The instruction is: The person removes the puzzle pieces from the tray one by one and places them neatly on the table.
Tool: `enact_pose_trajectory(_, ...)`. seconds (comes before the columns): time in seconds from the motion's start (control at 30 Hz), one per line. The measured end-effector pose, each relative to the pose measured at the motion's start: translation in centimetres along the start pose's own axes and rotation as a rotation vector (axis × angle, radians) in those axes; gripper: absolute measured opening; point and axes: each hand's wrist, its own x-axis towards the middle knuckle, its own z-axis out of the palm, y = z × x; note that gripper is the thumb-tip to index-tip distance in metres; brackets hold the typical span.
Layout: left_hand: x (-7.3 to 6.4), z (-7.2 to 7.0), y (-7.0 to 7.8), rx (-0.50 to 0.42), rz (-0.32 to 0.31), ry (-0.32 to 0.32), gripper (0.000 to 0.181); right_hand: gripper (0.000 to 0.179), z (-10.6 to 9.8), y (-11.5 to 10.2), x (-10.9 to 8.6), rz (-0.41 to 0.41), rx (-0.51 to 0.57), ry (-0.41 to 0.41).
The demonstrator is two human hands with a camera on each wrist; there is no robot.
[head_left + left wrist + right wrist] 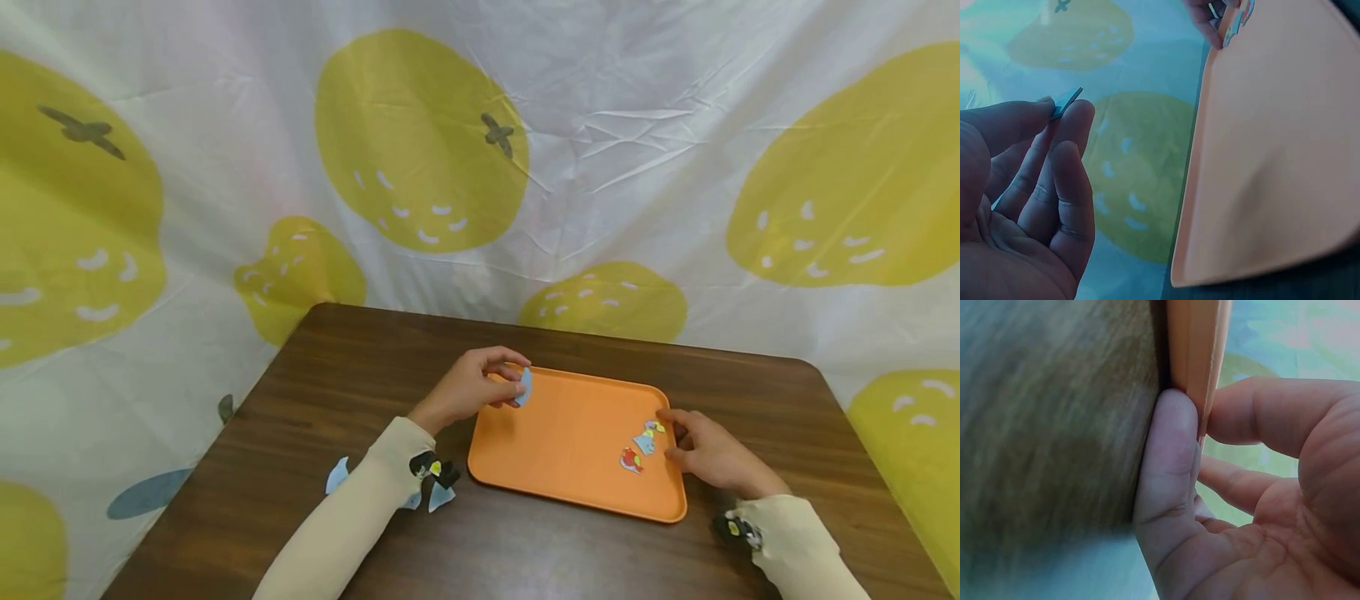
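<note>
Head view: the left hand (472,387) holds a pale blue piece (527,388) raised over the far left part of an orange tray (562,433) on the brown desk (570,567).
Left grip: grasping, with thumb and fingertips pinching the blue piece.
Right grip: the right hand (708,454) grasps the tray's right rim, fingers on both its sides, apparently to steady it.
Bright pieces (645,444): close together on the tray, near its right side.
Loose pieces (441,497): pale blue, on the desk left of the tray, some partly hidden by the left sleeve (330,529).
Step in hand: seemingly bringing one piece to the tray.
Next move: would likely call for turning the piece flat and lowering it, easing the pinch only once it rests.
Left wrist view: shows how thin and tilted the held piece is, well apart from the tray; the loose pieces are out of sight.
Right wrist view: shows a finger against the rim's outer side, hidden from the head camera; no pieces can be made out.
</note>
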Motion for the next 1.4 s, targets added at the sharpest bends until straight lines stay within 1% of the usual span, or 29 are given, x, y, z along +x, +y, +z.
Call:
enact_pose_trajectory(0.17, -1.0, -0.8, -0.2, -0.003, 0.018, 0.002, 0.036, 0.063, 0.0, 0.1, 0.0, -0.004, 0.006, 0.001)
enact_pose_trajectory(0.3, -1.8, -1.7, -0.4, -0.014, 0.03, 0.014, 0.036, 0.063, -0.1, 0.0, 0.0, -0.007, 0.003, -0.001)
enact_pose_trajectory(0.53, -3.7, -3.7, -0.7, -0.085, 0.019, 0.054, 0.036, 0.064, 0.1, -0.1, 0.0, -0.011, 0.0, 0.002)
enact_pose_trajectory(0.77, -5.7, -6.0, -1.0, -0.02, -0.003, 0.115, 0.035, 0.064, 0.0, -0.1, 0.0, 0.0, -0.009, 0.005)
enact_pose_trajectory(0.97, -7.3, -8.0, -1.5, -0.036, -0.027, 0.156, 0.037, 0.064, 0.1, -0.1, 0.0, -0.008, -0.006, 0.008)
enact_pose_trajectory(1.07, -8.1, -8.9, -1.8, -0.025, -0.038, 0.158, 0.038, 0.063, 0.1, -0.2, -0.1, -0.011, -0.005, 0.012)
enact_pose_trajectory(1.27, -9.9, -10.2, -2.5, 0.069, -0.079, 0.166, 0.038, 0.06, 0.2, -0.2, -0.1, -0.025, -0.003, 0.021)
enact_pose_trajectory(1.4, -11.2, -11.2, -3.1, 0.097, -0.087, 0.17, 0.037, 0.059, 0.3, -0.1, 0.0, -0.038, -0.006, 0.021)
